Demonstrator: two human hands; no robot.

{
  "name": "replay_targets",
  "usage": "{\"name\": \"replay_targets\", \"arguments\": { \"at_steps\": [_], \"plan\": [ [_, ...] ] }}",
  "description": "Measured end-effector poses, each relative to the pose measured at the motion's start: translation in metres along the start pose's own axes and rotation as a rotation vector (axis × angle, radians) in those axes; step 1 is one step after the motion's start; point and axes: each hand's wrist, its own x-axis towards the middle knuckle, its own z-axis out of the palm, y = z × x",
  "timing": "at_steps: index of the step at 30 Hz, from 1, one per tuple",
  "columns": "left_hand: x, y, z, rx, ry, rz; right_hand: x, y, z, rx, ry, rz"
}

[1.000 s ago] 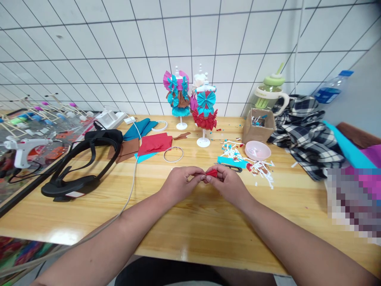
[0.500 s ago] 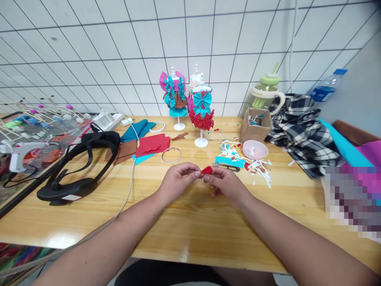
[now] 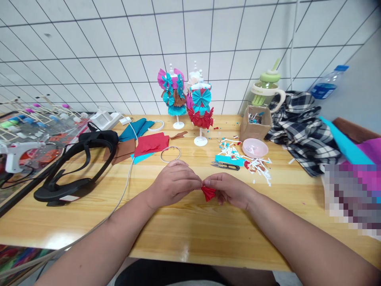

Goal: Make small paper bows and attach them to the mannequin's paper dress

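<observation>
A small pleated red paper fan (image 3: 208, 193) hangs point-up between my hands, spreading downward over the wooden table. My left hand (image 3: 175, 183) has its fingertips pinched at the fan's gathered top. My right hand (image 3: 230, 189) pinches the same top from the other side, thumb and forefinger together. Behind them lie small black thread snips (image 3: 228, 166) beside a turquoise paper strip (image 3: 229, 160). A silver ring (image 3: 170, 154) and red paper sheets (image 3: 151, 143) rest beyond my left hand.
Two decorated dress stands (image 3: 177, 125) (image 3: 201, 140) are at the back, with a third partly hidden. Paper scraps (image 3: 260, 171), a pink bowl (image 3: 255, 148) and a cardboard box (image 3: 256, 123) lie right. A black headset (image 3: 86, 186) and white cable (image 3: 128, 178) are left.
Both hands have moved slightly toward me. The red fan now points downward and shows its spread pleats, and my left hand has turned so its back shows more.
</observation>
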Motion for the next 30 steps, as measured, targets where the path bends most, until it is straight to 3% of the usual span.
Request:
{"name": "replay_targets", "arguments": {
  "at_steps": [7,17,21,24,30],
  "plan": [
    [-0.002,0.000,0.000,0.068,-0.093,-0.054,0.001,-0.001,-0.002,-0.106,0.034,-0.032],
    [-0.002,0.001,0.000,0.119,-0.051,0.012,-0.002,-0.004,-0.006,-0.107,0.011,0.030],
    [0.000,0.003,0.004,0.084,-0.099,-0.002,-0.001,-0.006,-0.007,-0.246,0.015,-0.094],
    [0.001,0.004,0.009,0.072,-0.156,0.045,-0.001,-0.008,-0.007,-0.475,0.044,-0.244],
    [0.003,0.003,0.018,0.147,-0.266,-0.016,-0.004,-0.011,-0.002,-0.984,0.275,-0.478]
  ]
}}
